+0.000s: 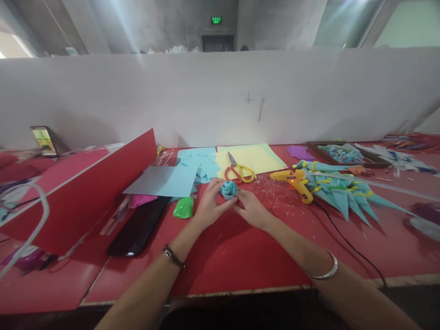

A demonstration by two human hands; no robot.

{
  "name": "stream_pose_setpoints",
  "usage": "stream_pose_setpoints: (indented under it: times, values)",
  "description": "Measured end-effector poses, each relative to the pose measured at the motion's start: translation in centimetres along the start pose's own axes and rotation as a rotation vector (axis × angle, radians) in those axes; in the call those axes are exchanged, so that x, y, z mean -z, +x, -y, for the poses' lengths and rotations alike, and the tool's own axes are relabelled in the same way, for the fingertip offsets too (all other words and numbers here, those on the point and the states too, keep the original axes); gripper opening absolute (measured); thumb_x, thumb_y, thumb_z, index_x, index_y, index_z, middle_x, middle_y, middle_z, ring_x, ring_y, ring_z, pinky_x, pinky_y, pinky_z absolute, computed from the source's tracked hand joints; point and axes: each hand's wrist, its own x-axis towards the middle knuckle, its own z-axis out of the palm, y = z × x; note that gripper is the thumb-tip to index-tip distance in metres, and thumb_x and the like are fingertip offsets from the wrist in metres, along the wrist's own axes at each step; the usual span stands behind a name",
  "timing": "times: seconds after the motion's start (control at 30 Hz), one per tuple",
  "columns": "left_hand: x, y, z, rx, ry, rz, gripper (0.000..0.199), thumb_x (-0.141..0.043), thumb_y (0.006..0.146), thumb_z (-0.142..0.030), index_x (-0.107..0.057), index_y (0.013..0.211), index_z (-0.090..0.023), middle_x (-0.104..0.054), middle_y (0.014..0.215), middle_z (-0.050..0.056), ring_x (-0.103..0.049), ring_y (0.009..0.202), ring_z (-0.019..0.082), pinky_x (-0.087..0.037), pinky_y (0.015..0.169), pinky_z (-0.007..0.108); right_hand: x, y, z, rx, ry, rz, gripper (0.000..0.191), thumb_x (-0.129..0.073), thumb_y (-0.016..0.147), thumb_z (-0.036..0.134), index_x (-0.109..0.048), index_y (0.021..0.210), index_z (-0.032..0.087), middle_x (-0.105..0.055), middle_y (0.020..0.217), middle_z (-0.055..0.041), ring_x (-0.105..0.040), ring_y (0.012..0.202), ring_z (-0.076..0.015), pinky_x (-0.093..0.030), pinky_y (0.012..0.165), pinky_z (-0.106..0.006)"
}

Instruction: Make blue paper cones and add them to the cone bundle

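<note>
Fingers (224, 207) around coiled blue paper (228, 189)

A packet (184, 207) lies left of the left hand (209, 205), a glue gun (298, 176) right of the right hand (253, 210) — a tray (318, 151) farther back. Scissors (233, 159) lie partly on paper (266, 153), beyond both hands.

- Even, moderate light covers the red desk (233, 275)
- Pale streaks of glare at upper left and upper right
- Sign (216, 20) glows green, lettering blurred
- Soft shadows on the white partition (192, 91)
- Side edges stretched and soft
</note>
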Motion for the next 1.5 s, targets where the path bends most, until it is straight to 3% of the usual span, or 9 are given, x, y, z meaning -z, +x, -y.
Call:
stream_pose_setpoints:
  times: [0.17, 0.27, 0.4, 0.63, 0.77, 0.87, 1.23, 1.5]
  values:
    - [-0.1, -0.1, 0.8, 0.082, -0.028, -0.065, 0.011, -0.056, 0.073, -0.025, -0.051, 0.069, -0.016, -0.048, 0.078, 0.001, -0.047, 0.077, 0.013, -0.042, 0.071, 0.026, 0.0, 0.0, 0.3, -0.107, 0.010, 0.042, 0.015, -0.045, 0.080, 0.024, -0.057, 0.088, 0.017, -0.062, 0.081, -0.0069, -0.057, 0.073, -0.0178, -0.044, 0.066, -0.029]
    - [-0.4, -0.2, 1.0, 0.173, -0.117, -0.098, 0.012, -0.053, 0.074, -0.025, -0.048, 0.068, -0.016, -0.046, 0.078, 0.001, -0.048, 0.074, 0.012, -0.043, 0.065, 0.024, 0.0, 0.1, 0.1, -0.145, 0.041, 0.109, 0.016, -0.047, 0.080, 0.023, -0.058, 0.089, 0.018, -0.064, 0.084, -0.0070, -0.059, 0.078, -0.0188, -0.044, 0.069, -0.029]
    - [-0.8, -0.4, 1.3, 0.271, -0.185, -0.125, 0.008, -0.052, 0.074, -0.023, -0.051, 0.075, -0.016, -0.051, 0.082, 0.003, -0.050, 0.077, 0.013, -0.044, 0.069, 0.026, -0.2, 0.2, -0.2, -0.158, 0.100, 0.143, 0.016, -0.046, 0.079, 0.020, -0.059, 0.089, 0.018, -0.065, 0.086, -0.0063, -0.060, 0.081, -0.0188, -0.043, 0.072, -0.028]
    - [-0.9, -0.5, 1.7, 0.411, -0.282, -0.189, 0.011, -0.053, 0.072, -0.026, -0.051, 0.077, -0.016, -0.053, 0.077, 0.002, -0.053, 0.071, 0.012, -0.046, 0.067, 0.026, -0.4, 0.1, -0.1, -0.261, 0.111, 0.185, 0.022, -0.040, 0.083, 0.025, -0.057, 0.070, 0.018, -0.056, 0.051, 0.0008, -0.054, 0.048, -0.0130, -0.039, 0.052, -0.022]
    - [-0.8, -0.4, 1.4, 0.489, -0.344, -0.066, 0.018, -0.056, 0.069, -0.026, -0.054, 0.084, -0.016, -0.058, 0.079, 0.003, -0.055, 0.071, 0.013, -0.047, 0.065, 0.026, -0.3, 0.0, -0.2, -0.304, 0.168, 0.182, 0.024, -0.038, 0.083, 0.022, -0.056, 0.068, 0.017, -0.056, 0.052, 0.0005, -0.056, 0.050, -0.0124, -0.041, 0.055, -0.021]
    - [-0.8, -0.4, 1.5, 0.508, -0.342, -0.008, 0.016, -0.058, 0.068, -0.027, -0.057, 0.078, -0.015, -0.060, 0.077, 0.003, -0.056, 0.070, 0.014, -0.047, 0.066, 0.027, -0.2, 0.1, -0.1, -0.308, 0.175, 0.171, 0.021, -0.039, 0.081, 0.019, -0.056, 0.070, 0.017, -0.057, 0.054, -0.0002, -0.056, 0.053, -0.0129, -0.041, 0.056, -0.022]
    - [-0.6, -0.2, 1.3, 0.580, -0.494, -0.145, 0.019, -0.065, 0.060, -0.028, -0.058, 0.072, -0.014, -0.061, 0.072, 0.002, -0.056, 0.066, 0.013, -0.046, 0.065, 0.026, -0.6, 0.0, -0.4, -0.341, 0.296, 0.255, 0.026, -0.038, 0.082, 0.024, -0.052, 0.063, 0.016, -0.057, 0.054, -0.0006, -0.055, 0.047, -0.0110, -0.043, 0.051, -0.021]
    - [-0.2, 0.2, 0.8, 0.692, -0.591, -0.241, 0.022, -0.069, 0.056, -0.031, -0.059, 0.066, -0.014, -0.060, 0.065, 0.001, -0.055, 0.063, 0.013, -0.044, 0.064, 0.026, -0.3, 0.0, -0.2, -0.350, 0.350, 0.262, 0.023, -0.038, 0.083, 0.023, -0.054, 0.068, 0.016, -0.057, 0.054, 0.0010, -0.054, 0.044, -0.0095, -0.041, 0.047, -0.019]
